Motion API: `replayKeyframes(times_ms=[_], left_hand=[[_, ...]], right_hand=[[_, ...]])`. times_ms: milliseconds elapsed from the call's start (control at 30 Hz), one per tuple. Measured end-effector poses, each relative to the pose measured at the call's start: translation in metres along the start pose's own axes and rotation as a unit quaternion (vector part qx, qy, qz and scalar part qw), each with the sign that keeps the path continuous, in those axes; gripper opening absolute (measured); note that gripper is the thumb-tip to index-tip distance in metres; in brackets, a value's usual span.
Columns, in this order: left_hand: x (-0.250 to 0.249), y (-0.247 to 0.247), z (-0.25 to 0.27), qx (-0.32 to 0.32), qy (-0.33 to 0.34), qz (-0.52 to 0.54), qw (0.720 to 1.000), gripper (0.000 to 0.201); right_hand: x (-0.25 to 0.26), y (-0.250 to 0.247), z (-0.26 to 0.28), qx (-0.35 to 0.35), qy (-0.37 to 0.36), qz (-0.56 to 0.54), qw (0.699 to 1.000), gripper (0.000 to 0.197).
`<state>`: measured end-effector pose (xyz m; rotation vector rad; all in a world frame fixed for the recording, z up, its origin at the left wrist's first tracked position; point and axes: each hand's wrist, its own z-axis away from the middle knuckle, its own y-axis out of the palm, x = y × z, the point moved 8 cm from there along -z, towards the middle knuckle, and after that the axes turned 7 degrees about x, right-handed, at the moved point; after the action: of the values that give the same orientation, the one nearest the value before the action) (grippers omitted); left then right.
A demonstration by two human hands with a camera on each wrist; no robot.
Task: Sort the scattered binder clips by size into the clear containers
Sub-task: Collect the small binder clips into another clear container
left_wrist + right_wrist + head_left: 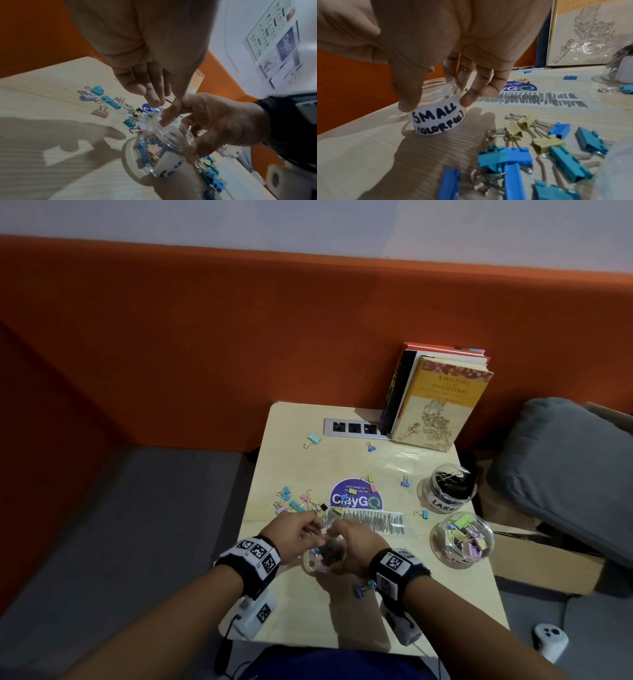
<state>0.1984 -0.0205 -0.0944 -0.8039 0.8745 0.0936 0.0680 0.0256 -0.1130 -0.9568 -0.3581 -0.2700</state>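
books (435, 402), grey cushion (568, 470), sticker (356, 499)

A pale wood tabletop (445, 594) fills the lower centre of the head view. At its far edge sits a grey socket strip (352, 428), with upright books (442, 402) to its right. A round purple sticker (356, 496) lies mid-table above a scribbled strip (370, 522). Coloured binder clips (298, 501) scatter left of the sticker. Two clear jars stand at the right edge: the "LARGE" jar (447, 487) and a jar of pastel clips (460, 539); the "SMALL" jar (436, 119) stands at lower centre.
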Motion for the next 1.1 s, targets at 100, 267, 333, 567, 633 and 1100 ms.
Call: replayKeyframes(times_ms=[100,267,333,567,633,1100], left_hand=[[0.018,-0.023,-0.003,-0.082,-0.017,-0.034,0.996,0.016],[0.079,-0.045,-0.009,-0.098,-0.110,-0.136,0.980,0.026],[0.090,-0.042,-0.012,-0.068,-0.113,-0.186,0.974,0.037],[0.097,-0.022,-0.019,-0.021,-0.113,-0.220,0.969,0.039],[0.095,-0.021,-0.018,-0.027,-0.124,-0.231,0.965,0.028],[0.090,-0.005,-0.014,-0.040,-0.104,-0.268,0.957,0.056]], right_hand=[[-0.001,0.002,0.000,-0.002,-0.005,-0.001,1.000,0.069],[0.000,0.002,-0.002,-0.006,-0.012,-0.002,1.000,0.068],[-0.001,0.002,-0.002,-0.007,-0.013,0.000,1.000,0.068],[-0.001,0.003,-0.004,-0.001,-0.014,0.005,1.000,0.068],[-0.001,0.003,-0.005,0.002,-0.015,0.005,1.000,0.068],[-0.004,0.006,-0.008,0.009,-0.008,-0.007,1.000,0.067]])
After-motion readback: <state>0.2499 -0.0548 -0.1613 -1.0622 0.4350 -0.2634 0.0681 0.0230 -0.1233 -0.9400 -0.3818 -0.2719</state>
